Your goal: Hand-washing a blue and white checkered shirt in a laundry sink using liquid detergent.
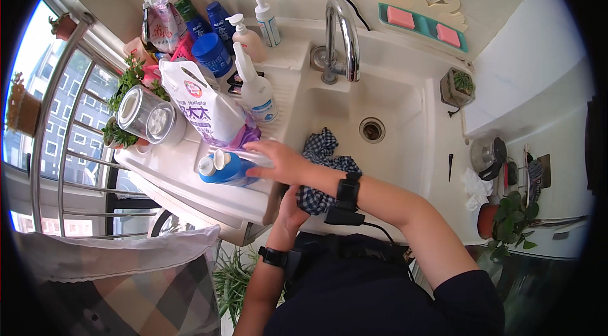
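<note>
My right hand (278, 162) reaches across to the left, fingers and thumb spread apart. Its thumb is at the side of a blue bottle (229, 171) with a white cap, and its fingertips come near the bottom of a white and purple pouch (212, 111). Whether the thumb presses on the bottle is hard to tell. Lower down, my left hand (290, 210) grips a dark blue and white checkered cloth (311, 199) at the sink's left front edge; its fingertips are partly hidden. More of the cloth hangs into the sink basin (399, 165).
A white spray bottle (256, 92), a clear lidded container (152, 117), pump bottles and a blue tub (212, 54) crowd the left counter. The chrome faucet (342, 38) rises behind the basin. Pink soaps (400, 17) sit in a wall holder. A potted plant (506, 219) stands right.
</note>
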A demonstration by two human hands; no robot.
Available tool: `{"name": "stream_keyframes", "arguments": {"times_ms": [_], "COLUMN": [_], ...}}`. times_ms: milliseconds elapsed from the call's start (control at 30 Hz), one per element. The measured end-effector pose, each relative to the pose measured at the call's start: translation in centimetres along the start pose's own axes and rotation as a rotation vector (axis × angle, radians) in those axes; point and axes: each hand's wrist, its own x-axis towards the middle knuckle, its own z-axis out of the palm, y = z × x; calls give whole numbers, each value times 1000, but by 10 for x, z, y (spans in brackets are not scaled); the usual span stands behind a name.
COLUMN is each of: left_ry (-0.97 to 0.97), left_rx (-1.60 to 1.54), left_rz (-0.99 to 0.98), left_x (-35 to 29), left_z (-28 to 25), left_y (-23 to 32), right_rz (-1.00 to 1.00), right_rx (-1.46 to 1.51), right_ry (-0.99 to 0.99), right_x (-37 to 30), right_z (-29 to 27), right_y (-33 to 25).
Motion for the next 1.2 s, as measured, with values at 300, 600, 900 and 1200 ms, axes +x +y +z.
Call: {"name": "stream_keyframes", "arguments": {"times_ms": [300, 600, 900, 1200], "left_ry": [-195, -195, -173, -225], "left_rx": [-91, 29, 28, 57], "left_rz": [-100, -94, -34, -31], "left_x": [11, 3, -13, -16], "left_z": [24, 57, 64, 69], "left_y": [-6, -9, -1, -1], "right_rz": [449, 370, 504, 490], "right_rx": [-141, -275, -371, 525], "right_ry": [82, 57, 1, 133], "right_x": [-108, -107, -126, -153], "right_z": [-17, -49, -64, -67], "right_y": [63, 69, 61, 84]}}
